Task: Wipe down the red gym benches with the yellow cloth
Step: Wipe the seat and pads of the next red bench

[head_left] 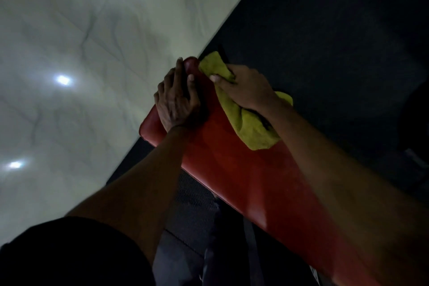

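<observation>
The long red surface of the gym bench runs diagonally from the lower right up toward the centre. It is a smooth, slightly glossy padded cover with rounded corners, narrowing to a rounded tip at its far end. The yellow cloth lies crumpled on the far half of this surface, along its right-hand side. It is soft and nappy, bunched into thick folds, with one loose end spilling back toward the person and another poking out beyond the fingers near the tip. The right hand grips the cloth, fingers curled into the bunched fabric and the thumb pressed on top. The left hand is open and rests on the far left part of the pad, its fingers fairly straight and reaching toward the rounded tip; a thin dark band circles that wrist. Left of the bench spreads a pale floor, polished and faintly veined, with three blurred bright spots of light on it. To the right is a dark matte mat meeting the floor in a straight edge.
</observation>
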{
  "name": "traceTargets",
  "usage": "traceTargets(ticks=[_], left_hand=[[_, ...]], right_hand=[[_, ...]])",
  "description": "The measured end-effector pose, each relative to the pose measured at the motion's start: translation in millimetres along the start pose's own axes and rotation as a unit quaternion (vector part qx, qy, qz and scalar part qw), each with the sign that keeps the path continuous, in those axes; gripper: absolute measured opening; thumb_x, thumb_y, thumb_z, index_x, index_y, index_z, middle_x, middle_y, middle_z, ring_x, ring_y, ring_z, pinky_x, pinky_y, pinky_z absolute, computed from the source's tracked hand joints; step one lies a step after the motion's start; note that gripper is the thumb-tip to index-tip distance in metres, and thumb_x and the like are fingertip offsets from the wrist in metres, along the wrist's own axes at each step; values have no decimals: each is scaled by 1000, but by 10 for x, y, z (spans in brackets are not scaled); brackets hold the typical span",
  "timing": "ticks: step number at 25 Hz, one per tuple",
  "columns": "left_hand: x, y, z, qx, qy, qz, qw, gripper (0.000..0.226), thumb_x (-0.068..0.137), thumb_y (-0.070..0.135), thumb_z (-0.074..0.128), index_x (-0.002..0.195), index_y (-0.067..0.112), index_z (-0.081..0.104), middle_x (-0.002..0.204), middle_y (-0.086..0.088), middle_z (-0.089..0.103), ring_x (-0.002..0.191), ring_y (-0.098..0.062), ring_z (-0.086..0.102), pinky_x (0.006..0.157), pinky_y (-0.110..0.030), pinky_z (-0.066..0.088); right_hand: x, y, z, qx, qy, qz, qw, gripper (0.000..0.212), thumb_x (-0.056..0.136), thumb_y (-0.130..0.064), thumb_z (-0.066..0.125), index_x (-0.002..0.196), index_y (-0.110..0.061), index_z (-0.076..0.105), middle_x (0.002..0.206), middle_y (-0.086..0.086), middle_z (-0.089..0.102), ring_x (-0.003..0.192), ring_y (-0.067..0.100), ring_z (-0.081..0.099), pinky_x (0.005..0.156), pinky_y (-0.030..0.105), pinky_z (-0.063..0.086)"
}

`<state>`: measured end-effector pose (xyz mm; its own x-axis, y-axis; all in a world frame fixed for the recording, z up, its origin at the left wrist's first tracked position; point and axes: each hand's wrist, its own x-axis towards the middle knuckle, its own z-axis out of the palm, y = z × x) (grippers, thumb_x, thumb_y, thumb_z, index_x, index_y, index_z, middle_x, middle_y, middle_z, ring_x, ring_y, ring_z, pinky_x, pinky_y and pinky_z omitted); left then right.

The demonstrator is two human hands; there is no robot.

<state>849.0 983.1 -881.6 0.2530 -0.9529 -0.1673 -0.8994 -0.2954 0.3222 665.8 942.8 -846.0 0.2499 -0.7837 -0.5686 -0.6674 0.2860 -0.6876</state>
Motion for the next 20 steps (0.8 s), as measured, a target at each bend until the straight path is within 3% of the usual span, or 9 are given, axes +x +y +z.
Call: traceTargets(ticks=[4,8,11,15,18,20], left_hand=[[-23,88,-111,-3,-7,20,1000,59,103,53,25,157,30,29,141,-1,54,120,-23,52,100,-42,41],[-27,52,-69,-9,-15,18,1000,58,103,52,27,157,29,33,140,-2,55,118,-25,53,98,-43,40],[-9,39,-67,2,-21,17,1000,58,103,52,26,156,29,33,140,-2,54,118,-25,53,97,-43,40],[13,63,-63,4,-28,-1,1000,58,102,52,27,155,29,35,139,-1,55,117,-25,54,97,-42,40],[8,36,-102,-7,-42,0,999,58,102,52,28,155,27,36,139,-3,55,118,-27,53,97,-43,40],[26,25,-117,-15,-59,-3,998,58,102,51,27,155,26,36,141,-4,54,121,-28,52,100,-45,40]], right_hand=[[-449,271,-75,-9,9,58,998,46,99,-61,46,112,-23,67,102,0,69,97,20,64,88,39,50],[-87,51,-52,-5,-1,50,999,41,99,-58,48,95,-22,66,86,-6,66,90,22,65,80,35,47],[164,-103,-48,-4,-11,20,1000,44,98,-58,50,109,-20,70,102,4,71,103,28,66,85,35,48],[-24,9,-30,13,-1,40,999,43,98,-58,49,112,-21,68,105,3,70,101,23,65,81,33,47],[-120,-33,86,-49,37,42,997,50,98,-60,48,127,-21,63,120,6,63,112,25,60,92,41,49],[-32,-130,136,-77,64,30,995,53,99,-58,49,132,-18,60,124,8,61,115,27,59,90,37,47]])
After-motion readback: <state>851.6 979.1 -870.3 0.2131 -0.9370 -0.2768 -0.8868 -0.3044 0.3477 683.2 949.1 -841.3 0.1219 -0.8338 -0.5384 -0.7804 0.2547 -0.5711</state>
